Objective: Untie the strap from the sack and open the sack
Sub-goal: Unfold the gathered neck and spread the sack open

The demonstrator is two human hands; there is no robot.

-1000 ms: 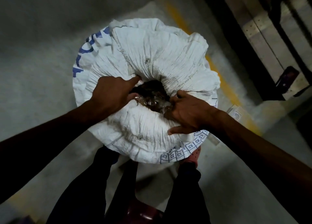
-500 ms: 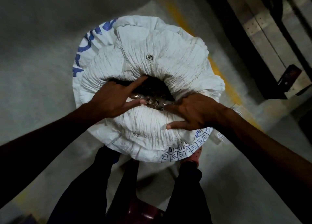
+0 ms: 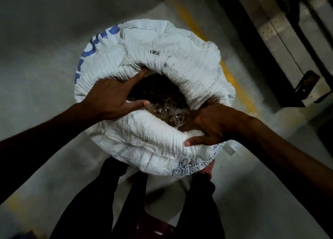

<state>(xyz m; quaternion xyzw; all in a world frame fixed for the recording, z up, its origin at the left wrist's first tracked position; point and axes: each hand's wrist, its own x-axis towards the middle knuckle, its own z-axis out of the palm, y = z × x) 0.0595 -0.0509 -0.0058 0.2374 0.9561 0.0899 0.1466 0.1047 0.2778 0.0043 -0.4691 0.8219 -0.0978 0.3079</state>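
At the centre of the concrete floor (image 3: 45, 67) stands a white woven sack (image 3: 180, 62), its mouth gaping over dark contents; no strap visible. Left hand (image 3: 110, 98) spreads against the far-left rim; right hand (image 3: 212, 125) grips the near-right rim. Opening seems underway; next, likely pulling the rim wider.

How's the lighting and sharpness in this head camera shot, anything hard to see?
Head view: dim overall, corners fall into shadow; the white woven sack is brightest; its dark contents are murky, with glare off clear plastic inside; wide-angle bending at the edges; slight softness throughout.
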